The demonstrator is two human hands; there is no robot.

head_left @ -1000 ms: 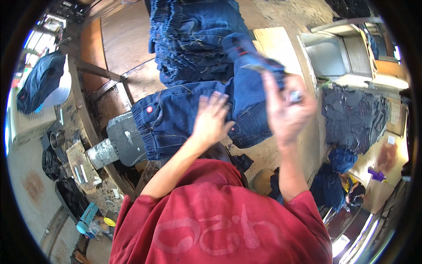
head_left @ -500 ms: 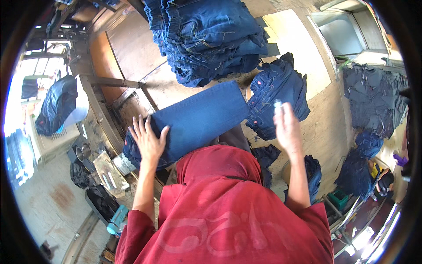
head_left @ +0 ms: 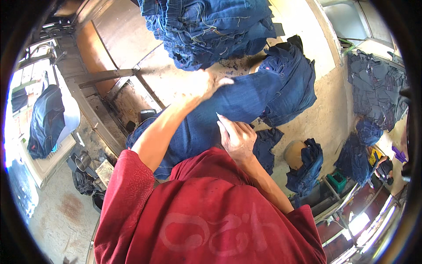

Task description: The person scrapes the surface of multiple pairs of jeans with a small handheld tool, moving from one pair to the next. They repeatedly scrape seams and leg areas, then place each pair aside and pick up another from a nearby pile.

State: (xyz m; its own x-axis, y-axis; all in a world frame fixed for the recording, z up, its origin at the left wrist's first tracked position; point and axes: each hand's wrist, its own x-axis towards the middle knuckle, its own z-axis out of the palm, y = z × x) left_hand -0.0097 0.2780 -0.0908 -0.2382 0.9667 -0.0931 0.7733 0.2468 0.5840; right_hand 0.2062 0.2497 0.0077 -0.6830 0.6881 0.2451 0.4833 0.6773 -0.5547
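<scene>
Jeans stack (head_left: 211,31) at the top, on the surface (head_left: 176,83). More jeans (head_left: 378,88) spread at right. Dark garment (head_left: 44,121) draped over a white tub (head_left: 48,158) at left. Metal cup (head_left: 82,161) and black bag (head_left: 83,182) on the floor. Green crate (head_left: 337,180) lower right, near a garment-draped round stool (head_left: 294,154).
</scene>
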